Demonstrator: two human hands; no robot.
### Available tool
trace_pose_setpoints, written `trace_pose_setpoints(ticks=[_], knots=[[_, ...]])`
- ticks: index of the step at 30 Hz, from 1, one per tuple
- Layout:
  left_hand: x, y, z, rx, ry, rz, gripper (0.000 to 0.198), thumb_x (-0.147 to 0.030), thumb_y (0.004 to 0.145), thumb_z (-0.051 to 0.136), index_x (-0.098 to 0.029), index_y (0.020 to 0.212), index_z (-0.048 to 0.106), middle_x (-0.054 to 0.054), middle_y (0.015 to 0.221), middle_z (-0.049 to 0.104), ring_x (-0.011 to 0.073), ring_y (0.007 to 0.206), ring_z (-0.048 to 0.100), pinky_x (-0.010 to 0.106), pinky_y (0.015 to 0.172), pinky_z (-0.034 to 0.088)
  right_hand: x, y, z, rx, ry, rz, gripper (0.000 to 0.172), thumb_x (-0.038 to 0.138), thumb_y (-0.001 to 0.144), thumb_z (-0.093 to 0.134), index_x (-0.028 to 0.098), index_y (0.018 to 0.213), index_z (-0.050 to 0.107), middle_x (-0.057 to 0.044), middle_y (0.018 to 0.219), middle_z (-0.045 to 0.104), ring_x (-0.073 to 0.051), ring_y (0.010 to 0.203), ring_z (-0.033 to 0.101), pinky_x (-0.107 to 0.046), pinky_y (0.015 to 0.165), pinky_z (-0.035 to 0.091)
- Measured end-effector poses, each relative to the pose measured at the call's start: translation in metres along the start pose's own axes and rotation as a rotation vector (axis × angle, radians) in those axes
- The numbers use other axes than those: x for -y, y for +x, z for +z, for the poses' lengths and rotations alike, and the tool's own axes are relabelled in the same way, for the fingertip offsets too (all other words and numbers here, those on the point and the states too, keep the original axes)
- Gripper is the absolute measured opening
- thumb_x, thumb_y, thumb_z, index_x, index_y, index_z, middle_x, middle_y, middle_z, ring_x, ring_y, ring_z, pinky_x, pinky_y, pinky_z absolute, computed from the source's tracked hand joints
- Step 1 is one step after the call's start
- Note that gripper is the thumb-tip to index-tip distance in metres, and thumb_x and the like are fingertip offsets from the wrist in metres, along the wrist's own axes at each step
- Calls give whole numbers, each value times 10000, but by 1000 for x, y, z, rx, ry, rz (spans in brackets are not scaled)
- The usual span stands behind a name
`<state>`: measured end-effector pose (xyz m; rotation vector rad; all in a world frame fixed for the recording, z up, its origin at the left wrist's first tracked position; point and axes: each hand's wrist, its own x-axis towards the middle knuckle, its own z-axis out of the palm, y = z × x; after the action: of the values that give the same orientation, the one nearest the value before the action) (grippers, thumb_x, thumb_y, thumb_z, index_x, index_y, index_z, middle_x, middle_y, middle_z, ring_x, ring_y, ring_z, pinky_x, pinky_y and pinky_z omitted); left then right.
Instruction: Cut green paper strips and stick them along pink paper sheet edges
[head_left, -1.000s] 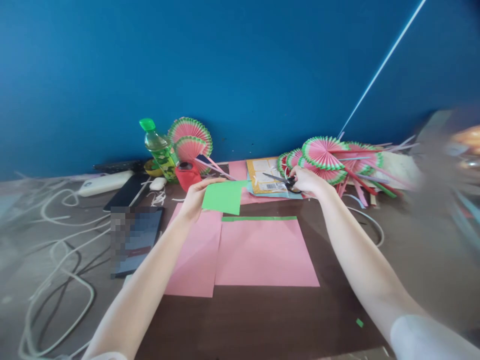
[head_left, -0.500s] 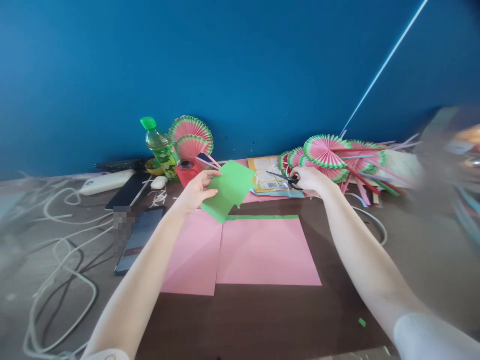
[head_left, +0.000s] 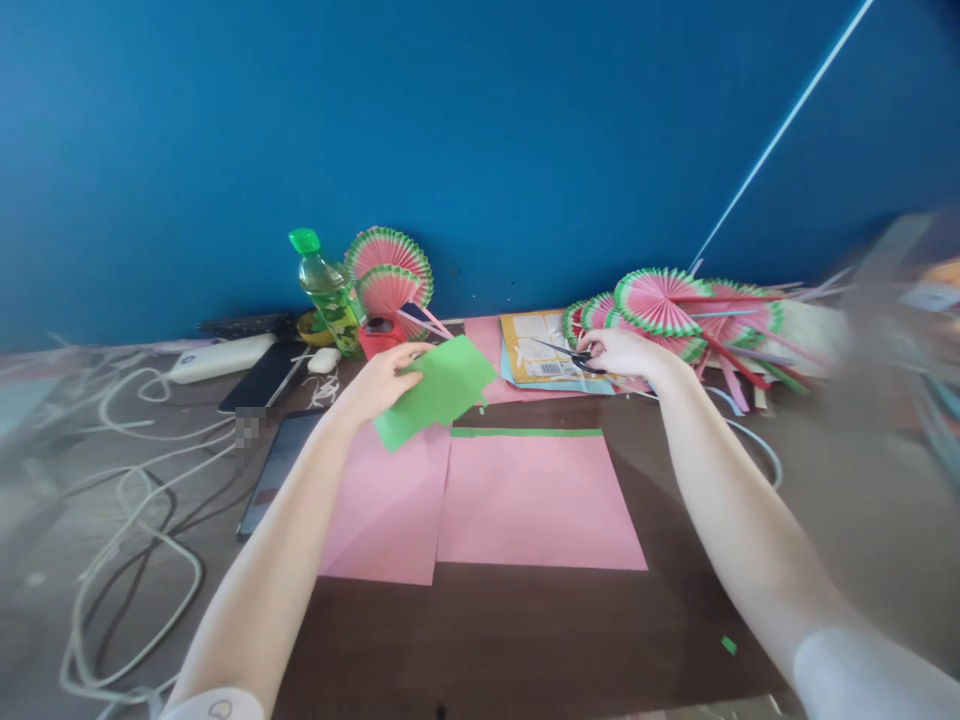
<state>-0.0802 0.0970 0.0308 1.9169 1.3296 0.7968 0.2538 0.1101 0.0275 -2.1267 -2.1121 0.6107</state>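
My left hand (head_left: pixel 385 385) pinches the left edge of a green sheet of paper (head_left: pixel 442 385), which is tilted above the table. Black-handled scissors (head_left: pixel 579 356) are in the grip of my right hand (head_left: pixel 615 355), their blades pointing left over a yellow-and-white packet (head_left: pixel 544 345). Below the hands lie two pink sheets: the right pink sheet (head_left: pixel 536 505) has a green strip (head_left: pixel 529 433) along its top edge, and the left pink sheet (head_left: pixel 390 515) is partly covered by the green paper and my left arm.
Pleated pink-and-green paper fans (head_left: pixel 660 303) are heaped at the back right. Another pair of fans (head_left: pixel 390 265) stands by a green-capped bottle (head_left: pixel 326 285) and a red object (head_left: pixel 379 338). White cables (head_left: pixel 150 490) and a phone (head_left: pixel 274 470) lie left. A green scrap (head_left: pixel 729 645) sits front right.
My left hand has shifted the green paper slightly left and down, turning it flatter. The right hand keeps the scissors at nearly the same spot. The view has moved slightly.
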Motion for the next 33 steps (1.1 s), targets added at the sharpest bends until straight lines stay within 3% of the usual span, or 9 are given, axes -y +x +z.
trace_pose_setpoints(ticks=[4,7,12,17,20,23,27,30,33], knots=[[6,2,-6,-325,204,112,441,-128,736,449,-204,1156,563,44,1138,612,214,1080,536,336,956,378,-11,7,5,7,-44,47,375,146,732,518,180,1099,589,-72,949,675,-145,699,609,-197,560,410],[5,2,-6,-434,270,141,422,-123,755,435,-203,1147,569,33,1129,618,193,1038,554,315,952,383,-15,9,5,-3,-85,67,377,139,727,515,178,1094,596,-80,985,671,-152,721,614,-200,565,413],[-5,11,13,-386,112,173,383,-156,759,459,-178,1120,584,40,1103,627,173,995,569,293,923,412,-16,9,2,-76,-18,13,400,116,732,501,155,1124,571,-86,1018,670,-151,781,626,-192,634,433],[-21,53,54,-285,-102,149,408,-116,722,502,-140,1124,569,62,1003,650,170,947,593,293,896,426,-12,8,1,-217,67,-34,395,131,749,493,153,1138,560,-96,1079,654,-165,845,628,-204,670,440],[-24,81,84,-236,-202,48,463,-114,728,507,-101,1191,510,115,1106,619,189,1001,583,315,907,420,-7,6,1,-225,84,-20,377,147,768,489,160,1138,562,-94,1063,659,-155,778,634,-208,658,436],[-23,93,103,-205,-167,-21,432,-123,769,461,-56,1194,503,171,1224,549,220,1149,504,329,975,362,-3,4,1,-198,101,1,370,157,787,484,159,1150,553,-92,1041,663,-138,714,632,-205,636,432],[-19,77,99,-222,-70,9,368,-68,766,406,-107,1095,565,140,1228,543,226,1205,443,339,1019,300,4,-1,0,-161,165,9,358,135,788,483,164,1138,555,-81,1019,664,-116,661,632,-194,625,432],[-9,52,88,-288,291,12,328,-38,740,371,-134,978,575,136,1082,583,244,1056,525,370,918,379,10,-5,-1,-136,204,16,343,132,791,485,164,1125,560,-81,995,670,-112,615,625,-195,575,427],[4,28,85,-172,567,-35,255,-121,682,525,-146,935,545,138,1009,573,293,1007,518,404,870,393,14,-7,-2,-138,205,10,331,137,787,502,174,1109,572,-65,958,683,-114,602,620,-196,557,422]])
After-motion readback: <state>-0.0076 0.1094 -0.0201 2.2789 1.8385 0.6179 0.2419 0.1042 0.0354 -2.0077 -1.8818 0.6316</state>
